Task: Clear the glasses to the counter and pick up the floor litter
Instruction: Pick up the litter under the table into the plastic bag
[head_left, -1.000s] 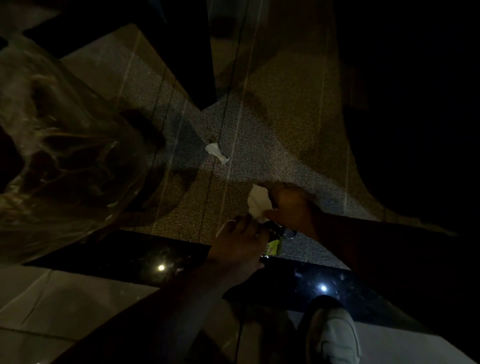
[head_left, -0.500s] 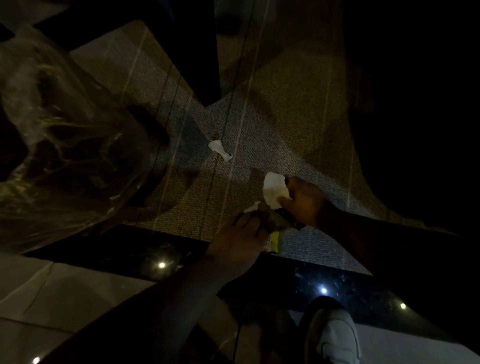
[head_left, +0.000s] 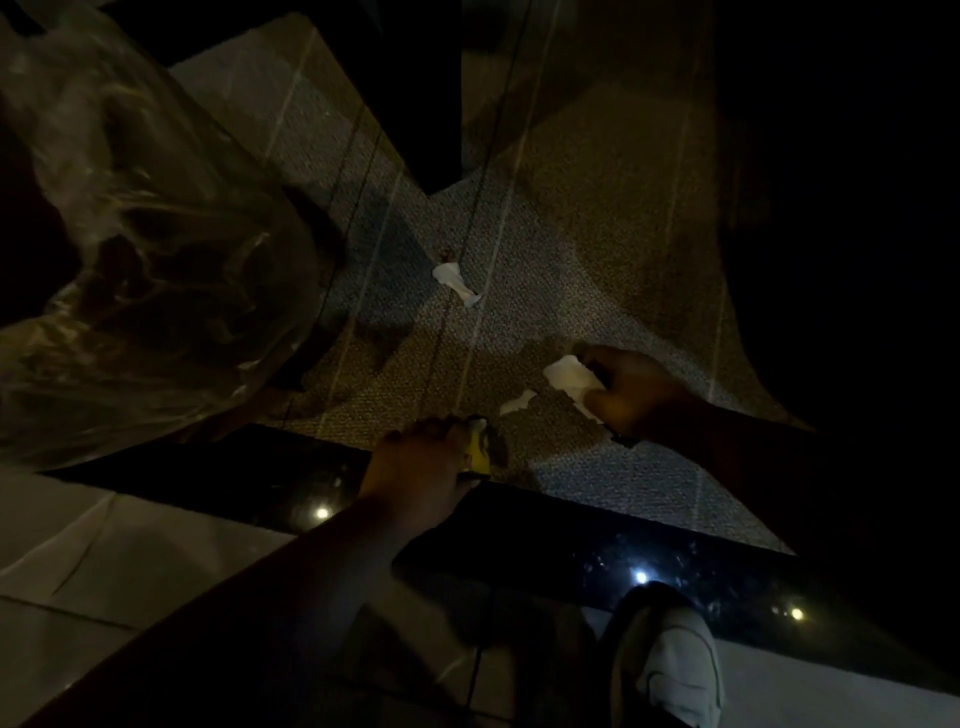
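Observation:
The scene is dim. My right hand (head_left: 631, 392) is low over the carpet, fingers closed on a crumpled white paper (head_left: 569, 376). My left hand (head_left: 423, 462) is closed on a small yellow scrap (head_left: 477, 453) at the carpet's near edge. Between the hands a small white paper bit (head_left: 517, 402) lies on the carpet. Farther off, a twisted white tissue (head_left: 457, 278) rests on the carpet, apart from both hands. No glasses are in view.
A clear plastic bag (head_left: 140, 249) hangs at the left, close to the camera. A glossy black floor strip (head_left: 597, 545) borders the patterned carpet (head_left: 545, 249); pale tiles (head_left: 104, 561) lie nearer. My white shoe (head_left: 675, 670) stands at the bottom right. Dark furniture shapes close in at top and right.
My right hand has moved right and away from the left hand, carrying the white paper. A small paper bit now lies between them. The left hand stays on the yellow scrap.

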